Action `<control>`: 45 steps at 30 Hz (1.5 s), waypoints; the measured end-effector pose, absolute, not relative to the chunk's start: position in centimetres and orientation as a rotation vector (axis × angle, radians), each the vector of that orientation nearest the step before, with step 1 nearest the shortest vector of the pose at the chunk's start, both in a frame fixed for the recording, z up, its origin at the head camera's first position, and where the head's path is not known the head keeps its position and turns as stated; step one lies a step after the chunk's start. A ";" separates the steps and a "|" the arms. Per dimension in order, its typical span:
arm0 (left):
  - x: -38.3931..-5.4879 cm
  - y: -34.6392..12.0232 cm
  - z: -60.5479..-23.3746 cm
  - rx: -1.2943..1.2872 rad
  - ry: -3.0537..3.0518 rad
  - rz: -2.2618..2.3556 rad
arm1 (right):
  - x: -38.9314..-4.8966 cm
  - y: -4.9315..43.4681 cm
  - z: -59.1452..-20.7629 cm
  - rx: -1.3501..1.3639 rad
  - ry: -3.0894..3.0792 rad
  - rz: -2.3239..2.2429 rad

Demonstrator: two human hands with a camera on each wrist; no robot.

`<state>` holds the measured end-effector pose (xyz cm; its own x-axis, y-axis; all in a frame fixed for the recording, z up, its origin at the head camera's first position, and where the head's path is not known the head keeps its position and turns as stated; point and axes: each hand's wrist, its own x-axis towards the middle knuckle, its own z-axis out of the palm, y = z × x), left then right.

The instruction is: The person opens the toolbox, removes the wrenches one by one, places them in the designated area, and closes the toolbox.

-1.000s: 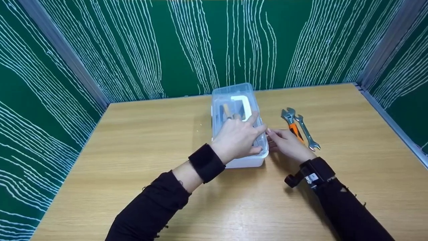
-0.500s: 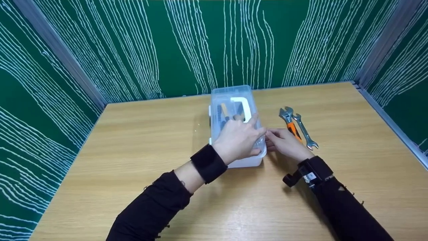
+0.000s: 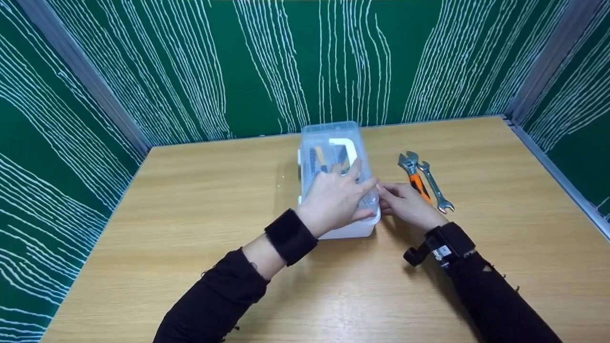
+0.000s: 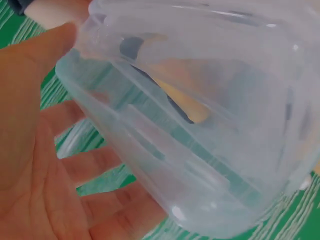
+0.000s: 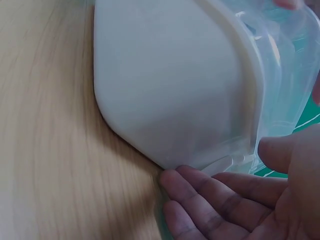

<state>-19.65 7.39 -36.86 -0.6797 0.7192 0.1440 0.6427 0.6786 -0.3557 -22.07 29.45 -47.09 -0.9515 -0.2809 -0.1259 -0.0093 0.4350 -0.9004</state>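
Note:
A plastic storage box [image 3: 350, 232] with a clear lid [image 3: 331, 129] and a white carry handle [image 3: 350, 150] stands lengthwise mid-table. Through the lid show items, among them a tan strip [image 4: 182, 97]; their kind is blurred. My left hand [image 3: 333, 197] lies over the lid, fingers spread forward and thumb toward the near right corner. At the box's right side is my right hand [image 3: 410, 205], its thumb up by the lid rim. In the right wrist view its fingers [image 5: 230, 200] reach fairly straight to the box wall, beside a clear latch [image 5: 225, 164].
Right of the box lie an adjustable wrench [image 3: 418, 185] with an orange and black handle and a steel open-end wrench [image 3: 434, 188]. Green panels [image 3: 257, 62] with white wavy lines enclose the wooden table [image 3: 214, 190] at the back and sides.
The left hand has shifted slightly left on the lid, its fingers spreading. The right hand keeps its place at the box's side. The view moved a little.

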 end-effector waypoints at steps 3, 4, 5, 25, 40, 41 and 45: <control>-20.1 6.4 -36.7 -1.066 -2.715 0.213 | -22.2 29.4 -47.2 -0.253 2.432 -1.535; -20.4 6.0 -36.7 -1.051 -2.746 0.140 | -22.2 29.4 -47.3 -0.248 2.434 -1.540; -20.7 5.6 -36.7 -1.029 -2.772 0.066 | -22.2 29.4 -47.4 -0.245 2.436 -1.542; -23.1 0.9 -40.1 -0.633 -2.828 -0.870 | -22.1 28.8 -47.9 -0.191 2.482 -1.541; -22.9 0.8 -40.6 -0.580 -2.820 -0.989 | -22.1 29.1 -47.4 -0.113 2.427 -1.634; -22.9 0.8 -40.6 -0.574 -2.821 -0.994 | -22.0 29.1 -47.3 -0.091 2.423 -1.636; -22.9 0.8 -40.5 -0.553 -2.832 -1.015 | -22.0 29.2 -46.9 -0.011 2.417 -1.653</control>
